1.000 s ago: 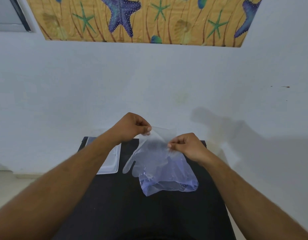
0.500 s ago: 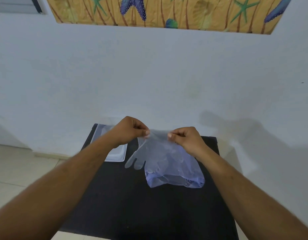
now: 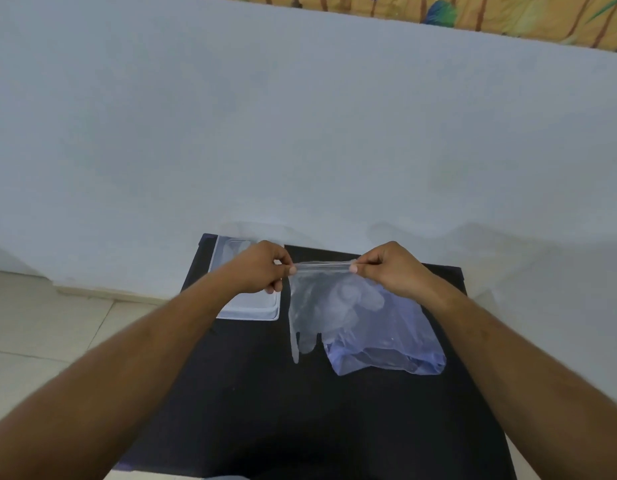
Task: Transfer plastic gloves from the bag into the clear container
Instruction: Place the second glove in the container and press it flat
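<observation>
Fingertips (image 3: 292,270) of left hand (image 3: 262,268) and right hand (image 3: 391,268) pinching glove (image 3: 310,306) cuff taut, likely to flatten it before moving it. Clear container (image 3: 251,311) at nine o'clock of glove; bag (image 3: 404,341) at four o'clock. Forearms converging, wrists level above black table (image 3: 334,410).

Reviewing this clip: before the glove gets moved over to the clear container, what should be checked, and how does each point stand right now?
1. Left hand grip on the glove cuff: ok, pinched at one corner.
2. Right hand grip on the other corner: ok.
3. Glove clear of the bag: cannot tell, it hangs in front of the bag and overlaps it.
4. Clear container within reach: ok, beside the left hand on the black table.
5. Container open: cannot tell, the left hand covers part of it.
</observation>
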